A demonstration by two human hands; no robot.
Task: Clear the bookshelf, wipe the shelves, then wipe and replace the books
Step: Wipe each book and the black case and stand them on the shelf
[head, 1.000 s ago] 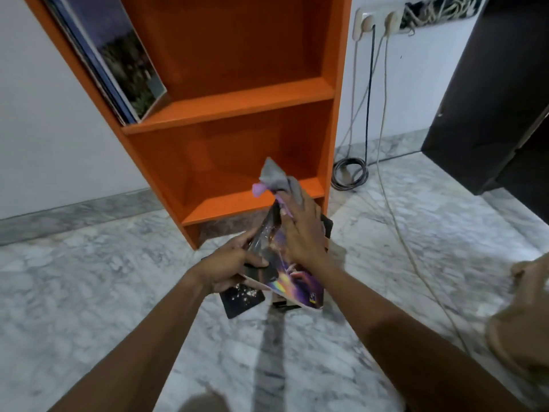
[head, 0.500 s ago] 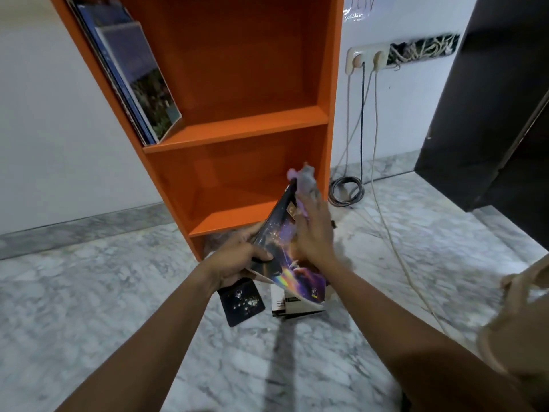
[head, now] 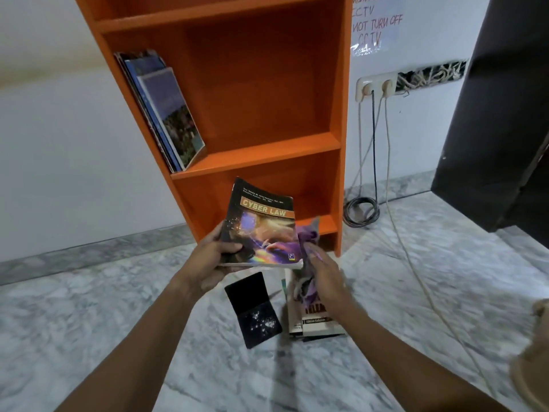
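Dead ahead at 12: orange bookshelf [head: 267, 99], a few books [head: 166, 114] leaning at its 9 side, prob. wiped and put back already. Centre frame, Cyber Law book [head: 261, 230] is tilted cover-up for wiping. Left hand [head: 208, 263] has its grip curled round the 7 o'clock corner. At 5, floor stack [head: 315, 319], partly hidden by the right arm, titles cut off. Right hand [head: 326, 281] at 3 of the book, grip bunched on the purple-grey cloth [head: 309, 236], which is blurred.

left hand [head: 208, 263]: grips the lower left corner of the cyber law book [head: 261, 230], cover up, frame centre
right hand [head: 323, 275]: holds purple-grey cloth [head: 309, 233] just beside the book's right edge
bookshelf [head: 267, 99]: orange, leaning books [head: 163, 111] upper left
floor: black booklet [head: 254, 310], book stack [head: 312, 319] below centre
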